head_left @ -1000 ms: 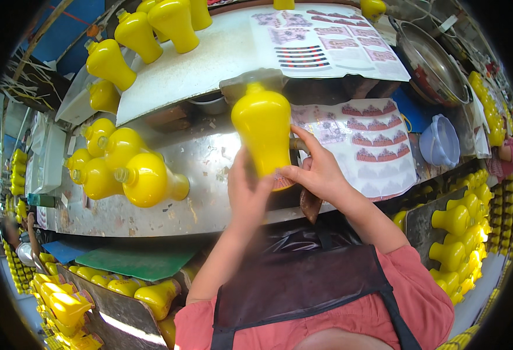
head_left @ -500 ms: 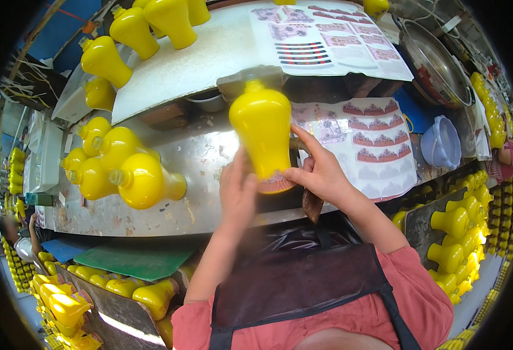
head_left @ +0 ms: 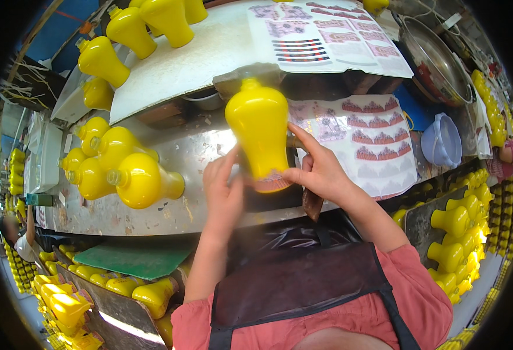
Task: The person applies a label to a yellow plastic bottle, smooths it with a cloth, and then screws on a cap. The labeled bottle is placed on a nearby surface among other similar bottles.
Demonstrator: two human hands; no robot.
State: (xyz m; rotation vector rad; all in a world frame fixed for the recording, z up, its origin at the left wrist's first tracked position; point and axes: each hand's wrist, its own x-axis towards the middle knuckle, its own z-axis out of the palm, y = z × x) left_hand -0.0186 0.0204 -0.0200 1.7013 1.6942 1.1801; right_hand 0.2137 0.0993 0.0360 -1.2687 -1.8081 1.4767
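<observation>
A glossy yellow bottle (head_left: pixel 257 125) with a patterned pink-brown decal (head_left: pixel 271 181) around its lower end is in front of me, its neck against a dark grey holder (head_left: pixel 247 79). My right hand (head_left: pixel 320 169) grips its right side, thumb at the decal and forefinger along the wall. My left hand (head_left: pixel 222 181) is just left of the base, slightly blurred, fingers apart and holding nothing. Below my right hand hangs a brown flat piece (head_left: pixel 312 205); whether that hand holds it is hidden. A sheet of decals (head_left: pixel 379 160) lies to the right.
Several yellow bottles (head_left: pixel 134 181) lie on the metal bench (head_left: pixel 201 207) at left; others stand on the white board (head_left: pixel 180 67). Another decal sheet (head_left: pixel 303 35) lies there. A lilac bucket (head_left: pixel 441 143) and metal basin (head_left: pixel 434 61) are at right. A person (head_left: pixel 23 242) works far left.
My left hand has drawn a little to the left, off the bottle's lower side. The bottle has shifted slightly left, with my right hand still on it. The far-left person's arm has moved.
</observation>
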